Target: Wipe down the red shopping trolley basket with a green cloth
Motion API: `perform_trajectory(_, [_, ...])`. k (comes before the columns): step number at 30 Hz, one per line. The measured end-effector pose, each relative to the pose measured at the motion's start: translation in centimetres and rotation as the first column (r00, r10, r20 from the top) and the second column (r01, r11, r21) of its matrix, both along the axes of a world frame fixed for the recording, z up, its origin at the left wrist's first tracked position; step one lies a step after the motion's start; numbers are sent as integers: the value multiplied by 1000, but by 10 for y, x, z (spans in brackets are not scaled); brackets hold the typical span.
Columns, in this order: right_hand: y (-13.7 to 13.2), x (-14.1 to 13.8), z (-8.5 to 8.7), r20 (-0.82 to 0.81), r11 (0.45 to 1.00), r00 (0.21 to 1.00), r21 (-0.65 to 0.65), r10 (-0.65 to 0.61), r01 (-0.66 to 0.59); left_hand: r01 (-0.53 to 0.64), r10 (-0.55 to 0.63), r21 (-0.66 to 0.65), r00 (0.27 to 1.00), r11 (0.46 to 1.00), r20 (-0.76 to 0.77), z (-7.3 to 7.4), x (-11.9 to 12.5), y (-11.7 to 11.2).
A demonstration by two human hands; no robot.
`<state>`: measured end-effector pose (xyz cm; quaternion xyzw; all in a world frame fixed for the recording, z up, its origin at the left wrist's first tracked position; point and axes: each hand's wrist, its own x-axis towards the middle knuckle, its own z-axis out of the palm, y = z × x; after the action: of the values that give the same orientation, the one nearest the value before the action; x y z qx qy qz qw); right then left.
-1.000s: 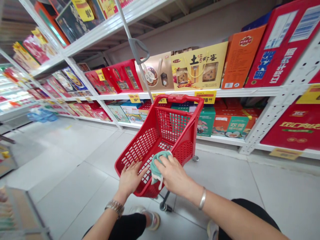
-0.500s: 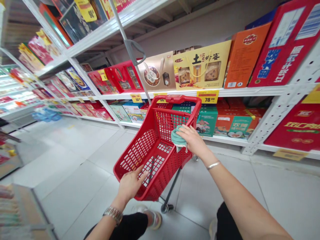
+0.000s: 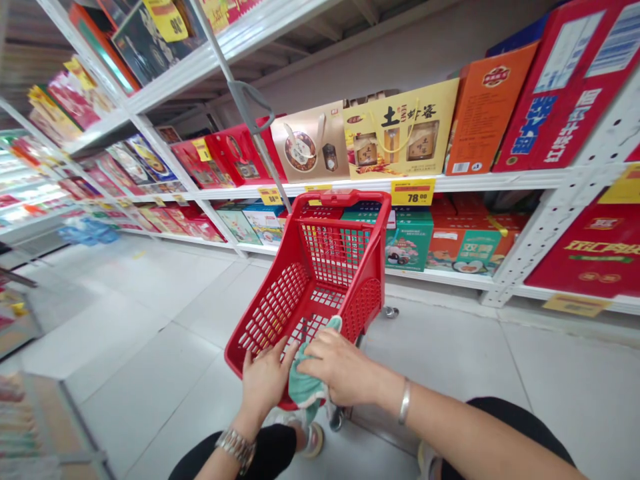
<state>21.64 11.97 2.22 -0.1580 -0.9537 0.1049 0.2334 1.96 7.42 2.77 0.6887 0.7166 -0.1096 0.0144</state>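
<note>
Your right hand (image 3: 340, 367) is closed over a teal cloth (image 3: 306, 381), pressing it against the near end of the red plastic shopping basket (image 3: 340, 198). Your left hand (image 3: 267, 383) is open, fingers spread on the basket's near rim, right beside the cloth. The hands are close together, and the cloth bunches between them and hangs below the rim. Change from the previous frame: the right hand and cloth were up at the far inner wall, and now they're back at the near end. The left hand has gone from a light hold on the side rim to a flat spread at the near end. The basket stands on a wheeled frame, with one caster (image 3: 390, 312) showing past its right side. Its far end sits just in front of the white metal shelving (image 3: 560, 200), which carries a yellow gift box (image 3: 400, 130), a green box (image 3: 407, 241) and a yellow 78.00 price tag (image 3: 413, 191). A white pole with a grey loop grip (image 3: 245, 103) rises behind the basket. Your shoes (image 3: 313, 440) are just below it on the tile floor (image 3: 150, 347).
</note>
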Motion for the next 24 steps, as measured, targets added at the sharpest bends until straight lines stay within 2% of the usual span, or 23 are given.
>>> perform_trajectory(2, [3,7,2,18,1000,1000,-2,2,-2,-55,53,32,998,998,43,-1,6,-4])
perform_trajectory(5, [28,30,7,-24,997,997,-36,-71,70,-101,97,41,991,994,92,-1,14,-9])
perform_trajectory(9, [63,57,9,-129,977,971,-92,-202,191,-93,90,16,986,996,142,0,22,-15])
perform_trajectory(14, [75,70,7,-169,949,948,-213,-271,233,-103,109,-37,971,994,214,-2,43,-21])
perform_trajectory(20, [88,87,4,-234,937,919,-226,-316,265,-6,13,-22,945,1000,327,-9,92,-40])
perform_trajectory(24, [98,100,1,-243,921,895,-208,-373,328,145,-121,-10,858,989,499,-20,117,-53])
